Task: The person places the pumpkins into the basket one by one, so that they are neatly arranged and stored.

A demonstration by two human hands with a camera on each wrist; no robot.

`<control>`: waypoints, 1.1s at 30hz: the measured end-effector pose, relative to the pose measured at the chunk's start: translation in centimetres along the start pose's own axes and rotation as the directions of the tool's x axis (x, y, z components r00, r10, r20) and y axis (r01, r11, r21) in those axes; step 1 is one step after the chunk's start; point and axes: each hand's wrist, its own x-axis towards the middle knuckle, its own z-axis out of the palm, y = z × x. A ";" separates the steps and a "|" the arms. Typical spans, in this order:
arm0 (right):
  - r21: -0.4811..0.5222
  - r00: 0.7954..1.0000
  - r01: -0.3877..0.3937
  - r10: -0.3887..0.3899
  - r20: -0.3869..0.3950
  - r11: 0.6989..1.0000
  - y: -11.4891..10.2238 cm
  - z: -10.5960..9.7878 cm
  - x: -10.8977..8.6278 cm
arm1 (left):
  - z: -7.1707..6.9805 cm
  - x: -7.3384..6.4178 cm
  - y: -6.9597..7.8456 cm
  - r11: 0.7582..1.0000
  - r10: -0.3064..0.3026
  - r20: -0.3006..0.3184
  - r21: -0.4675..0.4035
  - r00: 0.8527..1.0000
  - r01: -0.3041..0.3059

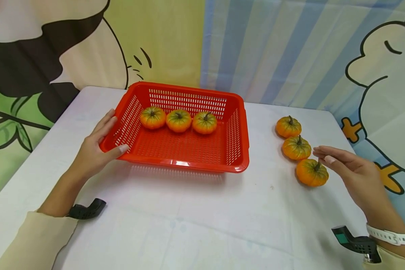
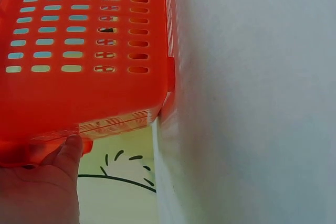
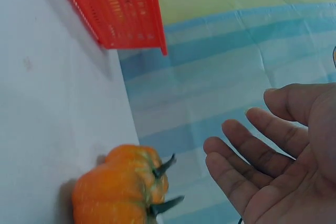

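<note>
A red plastic basket [image 1: 185,164] stands on the table, with three small orange-green pumpkins [image 1: 178,121] in a row against its back wall. My left hand [image 1: 96,146] holds the basket by its left end, thumb over the front-left rim. The left wrist view shows these fingers [image 2: 68,156] at the basket's edge. To the right of the basket, three more pumpkins [image 1: 312,173] form a slanting line on the table. My right hand [image 1: 357,174] hovers beside the nearest one with fingers extended and nothing in the palm. Two pumpkins [image 3: 113,192] appear below the fingers in the right wrist view.
A white cloth covers the table [image 1: 189,225]. Behind it hangs a printed curtain [image 1: 256,48] with cartoon figures and blue stripes. Black devices [image 1: 87,209] are worn on both wrists, and a white band [image 1: 391,235] circles the right one.
</note>
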 end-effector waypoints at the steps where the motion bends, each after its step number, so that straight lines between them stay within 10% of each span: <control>1: 0.010 1.000 -0.003 0.003 -0.009 1.000 0.4 -0.1 0.0 | 0.0 0.0 0.0 1.000 -0.003 0.000 0.001 1.000 0.003; 9: 0.067 0.984 -0.157 0.161 -0.071 0.985 4.2 -1.0 0.0 | 0.0 0.2 0.1 1.000 0.001 0.010 0.004 1.000 -0.001; 17: 0.270 0.920 -0.390 0.380 0.093 0.880 7.9 -1.2 0.1 | -0.1 0.2 0.1 1.000 -0.002 0.007 0.007 1.000 0.002; 24: 0.042 0.890 -0.442 0.432 0.150 0.896 9.0 -0.2 0.3 | -0.1 0.1 0.0 1.000 -0.008 0.004 0.004 1.000 0.008; 33: -0.003 0.886 -0.438 0.431 0.172 0.899 8.6 0.3 0.3 | 0.0 0.0 -0.1 1.000 0.010 0.004 0.000 1.000 -0.010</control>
